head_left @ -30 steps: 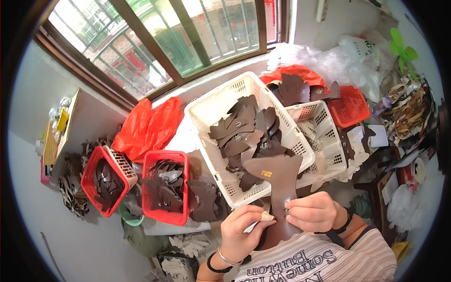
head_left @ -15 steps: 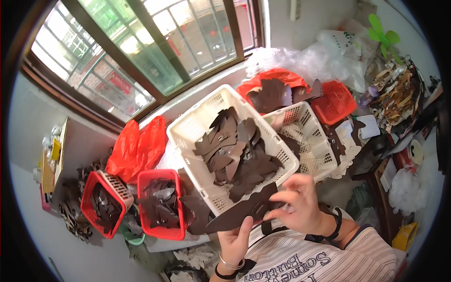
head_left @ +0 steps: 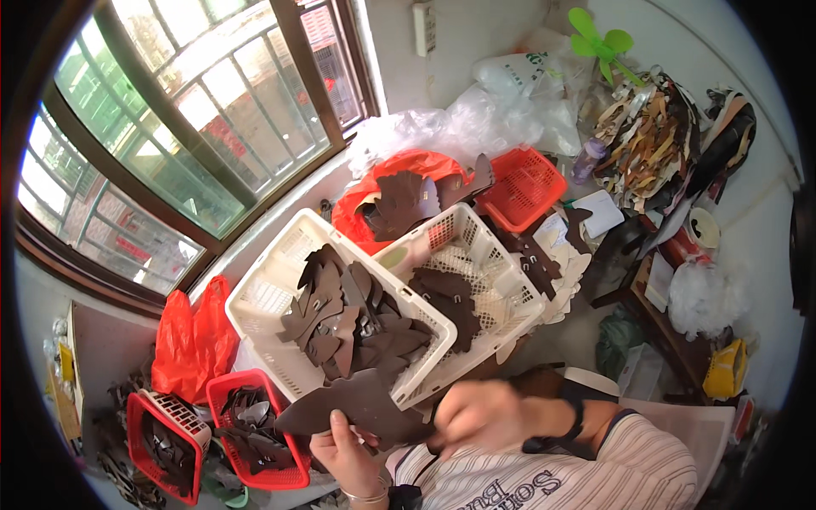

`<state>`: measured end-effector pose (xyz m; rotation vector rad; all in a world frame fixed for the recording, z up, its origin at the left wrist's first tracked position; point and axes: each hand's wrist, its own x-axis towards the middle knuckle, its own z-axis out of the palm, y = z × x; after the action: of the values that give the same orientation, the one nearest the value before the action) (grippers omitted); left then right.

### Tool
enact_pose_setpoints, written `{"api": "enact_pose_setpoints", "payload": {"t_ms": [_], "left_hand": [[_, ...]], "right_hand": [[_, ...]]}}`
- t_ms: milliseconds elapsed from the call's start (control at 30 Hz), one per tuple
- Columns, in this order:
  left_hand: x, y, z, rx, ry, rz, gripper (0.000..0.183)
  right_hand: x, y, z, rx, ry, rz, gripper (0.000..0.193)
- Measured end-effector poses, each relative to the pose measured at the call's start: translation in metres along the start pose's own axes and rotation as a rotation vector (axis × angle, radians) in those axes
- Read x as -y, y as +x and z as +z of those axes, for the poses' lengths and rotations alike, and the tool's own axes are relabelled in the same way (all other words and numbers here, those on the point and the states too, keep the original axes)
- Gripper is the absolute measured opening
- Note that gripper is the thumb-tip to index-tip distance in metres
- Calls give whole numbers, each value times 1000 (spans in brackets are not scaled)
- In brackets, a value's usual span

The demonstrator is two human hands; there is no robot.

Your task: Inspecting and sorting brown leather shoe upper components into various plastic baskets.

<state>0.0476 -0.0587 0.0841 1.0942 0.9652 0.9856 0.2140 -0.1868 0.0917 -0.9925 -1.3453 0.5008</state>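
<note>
My left hand [head_left: 347, 455] grips a flat, dark brown leather-like piece [head_left: 361, 408] by its near edge, thumb on top. The piece has a scalloped outline and is held level with the near rim of a white plastic basket [head_left: 274, 270]. In that basket lies a pile of similar dark brown pieces [head_left: 348, 319], some with small metal fittings. Just beyond the held piece's right end is my right hand [head_left: 480, 415], its fingers curled and smeared by motion. Whether it pinches anything cannot be made out.
A second white basket [head_left: 518, 285] with a few brown pieces sits to the right. Two red baskets [head_left: 293, 476] [head_left: 191, 489] of pieces stand at left, by a red bag [head_left: 194, 344]. Farther back are an empty-looking red basket [head_left: 523, 189] and strips of scrap [head_left: 650, 140].
The whole view has shifted, so the baskets now appear lower and farther left. My right hand's spread fingers have curled and moved at the piece's right end. My left hand keeps its hold.
</note>
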Motion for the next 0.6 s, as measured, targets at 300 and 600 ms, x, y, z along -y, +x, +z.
{"api": "enact_pose_setpoints", "payload": {"t_ms": [300,600], "left_hand": [[-22,2,-48,-81,-117,-127,11],[-11,-11,-88,-84,-91,-98,19]], "right_hand": [[-104,-55,-285,-370,-343,959,44],[-94,120,-51,322,-505,358,21]]}}
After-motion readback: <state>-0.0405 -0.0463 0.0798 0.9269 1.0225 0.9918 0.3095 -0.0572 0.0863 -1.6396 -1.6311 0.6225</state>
